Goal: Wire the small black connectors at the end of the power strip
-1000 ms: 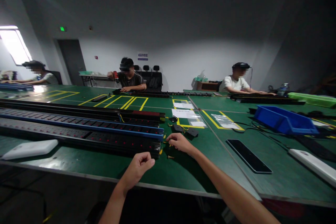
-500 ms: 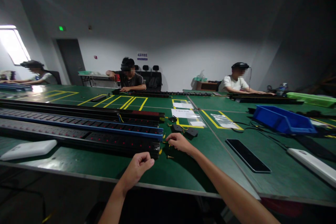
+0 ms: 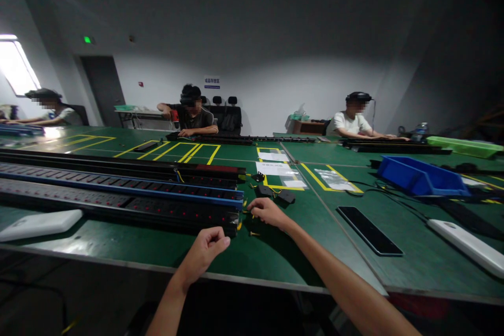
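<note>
Long black strips with rows of red dots (image 3: 169, 213) lie side by side on the green table, with a blue rail (image 3: 157, 189) along them. At their right end, my right hand (image 3: 270, 212) is pinched around something too small to make out, close to small yellow parts. My left hand (image 3: 205, 249) is curled closed at the near edge of the front strip, thumb over the fingers; whatever it may hold is hidden. A small brass-coloured piece (image 3: 254, 233) lies below my right hand. Black blocks with yellow wires (image 3: 286, 197) rest just beyond it.
To the right are a black phone (image 3: 369, 231), a white device (image 3: 466, 245) on a cable and a blue bin (image 3: 423, 176). Another white device (image 3: 43, 224) lies at left. Papers (image 3: 277, 168) are on the table, and several co-workers sit across and to the left.
The whole view has shifted very slightly. Both hands keep nearly the same place and shape, and the things on the table lie as before.
</note>
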Tool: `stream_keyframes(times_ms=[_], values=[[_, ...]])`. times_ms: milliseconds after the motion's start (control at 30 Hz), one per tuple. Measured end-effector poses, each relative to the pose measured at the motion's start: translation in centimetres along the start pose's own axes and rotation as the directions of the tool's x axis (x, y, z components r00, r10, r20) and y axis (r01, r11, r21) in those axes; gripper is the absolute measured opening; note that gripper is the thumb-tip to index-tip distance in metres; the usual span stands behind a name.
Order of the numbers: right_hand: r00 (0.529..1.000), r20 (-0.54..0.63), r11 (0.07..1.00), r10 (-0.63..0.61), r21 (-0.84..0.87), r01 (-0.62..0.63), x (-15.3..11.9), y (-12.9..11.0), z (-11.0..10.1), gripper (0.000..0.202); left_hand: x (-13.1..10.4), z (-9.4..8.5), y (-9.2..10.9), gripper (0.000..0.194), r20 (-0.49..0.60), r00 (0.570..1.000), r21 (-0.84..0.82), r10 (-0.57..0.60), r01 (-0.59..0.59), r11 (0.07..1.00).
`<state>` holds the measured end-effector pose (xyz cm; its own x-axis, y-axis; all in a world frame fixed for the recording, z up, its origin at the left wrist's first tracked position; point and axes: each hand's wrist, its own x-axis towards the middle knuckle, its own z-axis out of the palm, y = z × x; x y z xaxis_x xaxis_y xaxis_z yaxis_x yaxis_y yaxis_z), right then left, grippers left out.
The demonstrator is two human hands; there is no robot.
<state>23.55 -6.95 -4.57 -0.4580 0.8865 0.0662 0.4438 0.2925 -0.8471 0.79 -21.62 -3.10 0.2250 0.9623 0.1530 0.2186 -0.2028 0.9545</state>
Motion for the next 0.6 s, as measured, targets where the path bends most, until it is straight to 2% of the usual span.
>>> stream_keyframes(times_ms=[300, 600], values=[[1.0, 0.011, 1.0, -0.004, 0.007, 0.004, 0.12, 0.23, -0.02, 0.025, 0.09, -0.06, -0.39, 0.052, 0.002, 1.0, -0.006, -0.01, 0.01, 1.0], [1.0, 0.013, 1.0, -0.012, -0.007, 0.012, 0.19, 0.29, -0.08, 0.025, 0.05, 0.04, 0.13, 0.053, 0.003, 1.0, -0.013, -0.014, 0.014, 1.0]])
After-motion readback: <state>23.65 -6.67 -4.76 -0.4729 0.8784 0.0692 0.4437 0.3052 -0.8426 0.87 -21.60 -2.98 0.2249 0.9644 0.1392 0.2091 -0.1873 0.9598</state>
